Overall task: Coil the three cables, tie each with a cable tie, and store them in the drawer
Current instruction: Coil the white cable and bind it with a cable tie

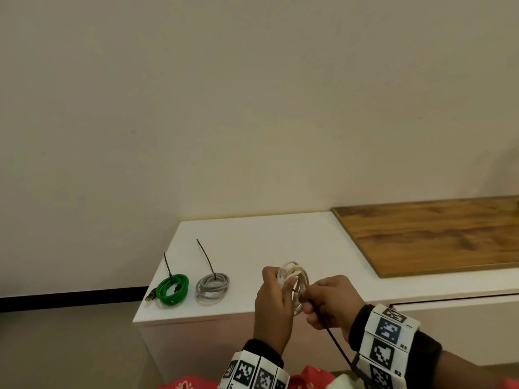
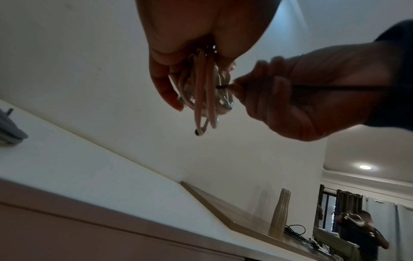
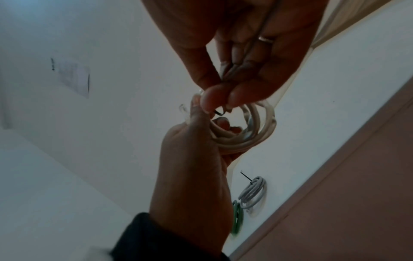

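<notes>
**Tie meets white coil**

Head view: left hand point(image 1: 273, 301) grips the white coil point(image 1: 298, 279) above the cabinet point(image 1: 252, 240); right hand point(image 1: 331, 300) pinches a black tie point(image 1: 335, 339), its tip hidden.

Left wrist: the coil's top is hidden by the palm.

Right wrist: green coil point(image 3: 237, 218) half hidden; grey coil point(image 3: 253, 192) beside it.

Head view: from above and behind, facing forward and down over the white cabinet top point(image 1: 252, 240) toward the wall, both hands near the lower edge. Left wrist view: from below the left hand point(image 2: 178, 44), very close, tilted upward past the white cable coil point(image 2: 204, 91) to wall and ceiling, cabinet edge slanting across the bottom. Right wrist view: close under the right hand point(image 3: 245, 53), aimed along the fingers, rolled so the cabinet top runs diagonally. Shared by all three: both hands, the white coil, the grey coil point(image 3: 253, 192) on the cabinet top. Shared by head and right wrist only: the green coil point(image 1: 172, 289).
</notes>
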